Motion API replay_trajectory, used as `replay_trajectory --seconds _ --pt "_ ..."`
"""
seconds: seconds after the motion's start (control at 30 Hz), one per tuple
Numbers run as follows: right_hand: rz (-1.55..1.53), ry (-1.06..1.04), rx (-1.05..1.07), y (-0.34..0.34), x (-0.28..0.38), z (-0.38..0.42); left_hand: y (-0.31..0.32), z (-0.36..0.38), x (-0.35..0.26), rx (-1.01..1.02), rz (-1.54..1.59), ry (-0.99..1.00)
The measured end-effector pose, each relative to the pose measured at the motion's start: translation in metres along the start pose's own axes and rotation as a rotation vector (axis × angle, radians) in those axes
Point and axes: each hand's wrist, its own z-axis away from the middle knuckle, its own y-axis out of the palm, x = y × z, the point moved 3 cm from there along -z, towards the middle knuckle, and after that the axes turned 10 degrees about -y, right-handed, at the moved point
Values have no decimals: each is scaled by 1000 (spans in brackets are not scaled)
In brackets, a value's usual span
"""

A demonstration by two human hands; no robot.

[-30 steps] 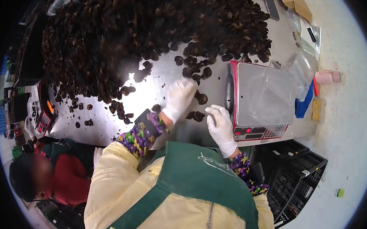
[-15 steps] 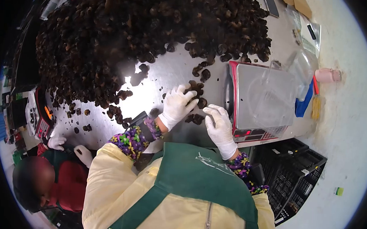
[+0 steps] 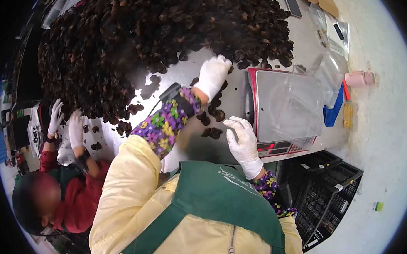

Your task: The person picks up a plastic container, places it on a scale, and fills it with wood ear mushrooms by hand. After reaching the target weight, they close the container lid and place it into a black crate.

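My left hand [image 3: 213,76], in a white glove, reaches to the near edge of a large pile of dark brown, curled pieces [image 3: 171,25] that look like dried mushrooms. Its fingers are bent down and closed; what they hold, if anything, is hidden beneath them. Several loose dark pieces [image 3: 212,133] lie on the metal table below that forearm. My right hand [image 3: 243,142], also gloved in white, hovers beside the scale's left edge. Its fingers are slightly bent, the thumb stands apart, and nothing shows between them.
A red-framed scale [image 3: 277,110] with a clear plastic sheet over it stands at right. Beyond it are a pink cup [image 3: 359,78] and a blue object [image 3: 333,110]. Black crates [image 3: 321,195] stand below the table edge. A co-worker's gloved hands [image 3: 76,129] are at the pile, left.
My left hand has moved up and right, from the loose pieces to the pile's edge. My right hand has stayed nearly in place. The co-worker's hands have risen to the pile.
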Motion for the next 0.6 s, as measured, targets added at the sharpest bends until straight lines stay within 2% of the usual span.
replay_trajectory --seconds 0.07,0.17,0.2,0.27,0.37,0.47,0.6 --pt "-13 31 -6 -1 -2 6 -9 45 -13 -21 -32 130" --pt "-2 49 4 -1 -6 10 -30 117 -15 215 115 197" --pt "-6 51 4 0 -8 10 -40 133 -11 116 229 203" --pt "-38 80 -1 2 -14 8 -66 150 -1 90 374 114" --pt "-52 83 20 11 -28 -2 -67 155 30 -57 492 -83" --pt "38 66 62 29 -46 -25 -50 123 65 -41 476 -367" --pt "237 144 134 54 -58 -81 -28 74 70 26 364 -339"
